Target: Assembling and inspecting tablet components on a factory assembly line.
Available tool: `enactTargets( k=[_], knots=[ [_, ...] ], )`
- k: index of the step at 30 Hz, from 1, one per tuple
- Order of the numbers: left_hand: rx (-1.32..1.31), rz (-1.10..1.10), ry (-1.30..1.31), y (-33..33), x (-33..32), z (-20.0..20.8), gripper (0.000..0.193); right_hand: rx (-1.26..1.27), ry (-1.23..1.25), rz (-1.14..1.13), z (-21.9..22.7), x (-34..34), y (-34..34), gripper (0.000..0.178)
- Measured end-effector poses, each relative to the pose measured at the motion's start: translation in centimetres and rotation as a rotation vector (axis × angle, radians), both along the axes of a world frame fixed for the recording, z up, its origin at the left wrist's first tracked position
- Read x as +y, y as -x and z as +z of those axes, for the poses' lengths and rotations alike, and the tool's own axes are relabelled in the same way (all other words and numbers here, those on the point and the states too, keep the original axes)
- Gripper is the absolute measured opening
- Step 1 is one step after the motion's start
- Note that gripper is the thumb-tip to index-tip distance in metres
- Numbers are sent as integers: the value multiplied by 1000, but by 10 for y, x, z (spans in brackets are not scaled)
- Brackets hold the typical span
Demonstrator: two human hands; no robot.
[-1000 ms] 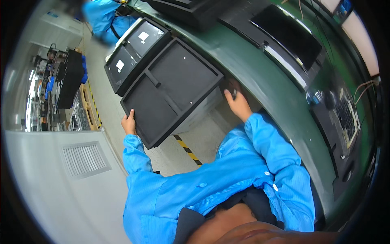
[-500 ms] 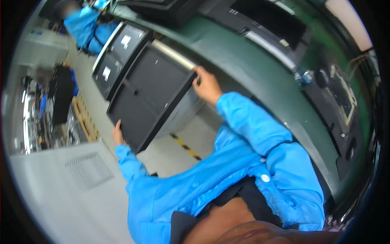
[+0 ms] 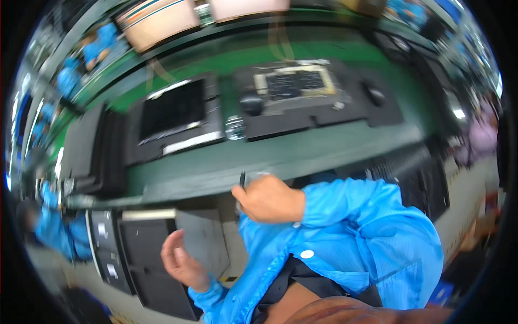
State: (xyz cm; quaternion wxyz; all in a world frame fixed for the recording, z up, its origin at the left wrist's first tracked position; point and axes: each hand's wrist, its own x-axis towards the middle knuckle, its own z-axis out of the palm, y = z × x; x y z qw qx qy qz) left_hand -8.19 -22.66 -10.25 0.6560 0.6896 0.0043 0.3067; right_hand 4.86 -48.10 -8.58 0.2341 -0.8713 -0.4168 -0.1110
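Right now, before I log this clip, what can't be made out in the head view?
All in the head view:
Dark pen-like object: its lower part is hidden by the closed right hand, so its exact kind is unclear.
Black tray: partly behind the left hand; contact cannot be told.
Pale-framed dark panel: blur hides fine detail.
Lower-left co-worker: blur hides what their hands do.

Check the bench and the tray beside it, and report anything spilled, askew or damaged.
Nothing stands out. No spill shows on the green benchtop, and the dark screen panel and black divided tray show no visible breakage, though blur could hide small flaws. A dark pen-like tool is in the right hand.
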Motion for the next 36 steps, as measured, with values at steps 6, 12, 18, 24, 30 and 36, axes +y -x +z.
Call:
enactTargets(
  k=[6, 12, 18, 24, 30, 36],
  knots=[
    [-173, -170, -759, -137, -132, -25, 44, 47, 29, -285, -12, -63, -45, 37],
    [-108, -217, -1088, -162, -173, -25, 54, 145, -530, -669, 39, -253, -58, 30],
    [-43, -202, -1235, -182, -171, -12, 57, 474, -1007, -1203, 23, -493, -157, 49],
    [-130, -71, -1309, -185, -163, -23, 50, 533, -1588, -1348, 5, -633, -271, 69],
    [-47, -35, -1258, -184, -171, -15, 43, 499, -1723, -1591, -5, -718, -337, 59],
    [65, -8, -1213, -183, -172, -14, 39, 721, -1791, -1327, -24, -774, -346, 37]
  ],
)
